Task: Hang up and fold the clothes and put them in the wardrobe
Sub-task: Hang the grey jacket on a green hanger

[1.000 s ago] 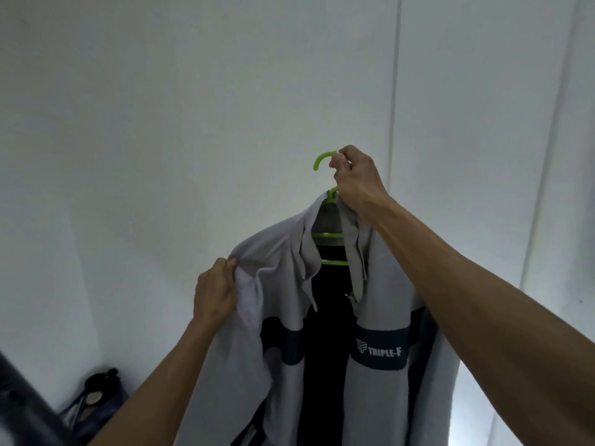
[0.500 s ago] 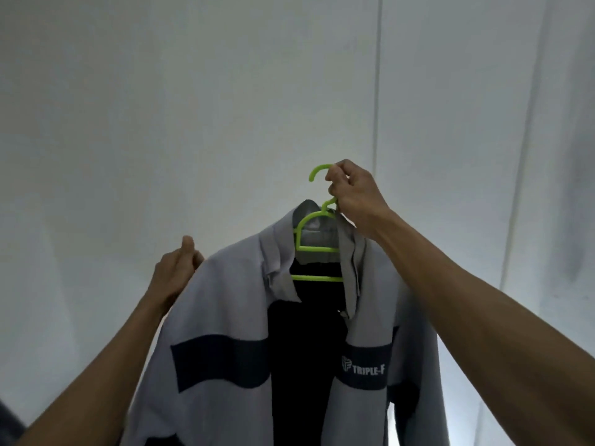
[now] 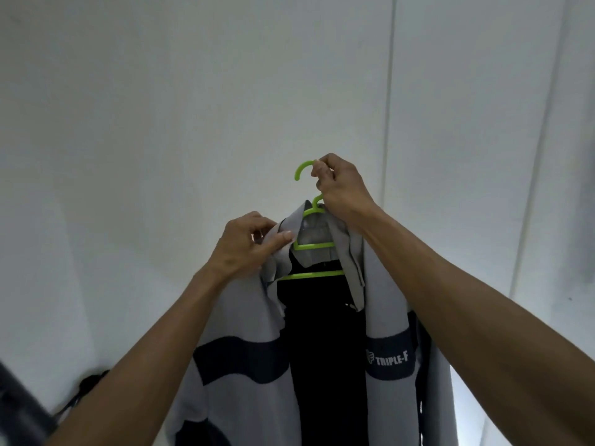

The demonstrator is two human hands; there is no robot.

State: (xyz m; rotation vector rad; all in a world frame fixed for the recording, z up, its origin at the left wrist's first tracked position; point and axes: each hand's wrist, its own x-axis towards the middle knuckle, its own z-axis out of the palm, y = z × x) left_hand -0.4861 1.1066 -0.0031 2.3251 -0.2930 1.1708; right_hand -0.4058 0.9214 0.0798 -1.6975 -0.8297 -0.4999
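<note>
- Lime-green plastic up top: the right hand (image 3: 338,185) curls its fingers round the neck of the green hanger (image 3: 314,246), just under the hook, and holds it high in front of the white wall (image 3: 161,123).
- The left hand (image 3: 244,246) is at the collar on the left, thumb and fingers pinching the grey fabric right beside the hanger's shoulder.
- The grey jacket (image 3: 241,333) drapes from the hanger with its front open, dark lining down the middle, a dark band across each chest panel, white lettering "TRIPLE-F" on the right one.
- Both forearms cross the lower jacket and hide its outer edges.
- Far behind, a vertical seam (image 3: 389,91) runs down the white wall, right of the hook.
- Low left, a dark bag (image 3: 87,391) sits against the wall, with a dark blurred edge (image 3: 16,410) nearer the corner; what that is, cannot tell.
</note>
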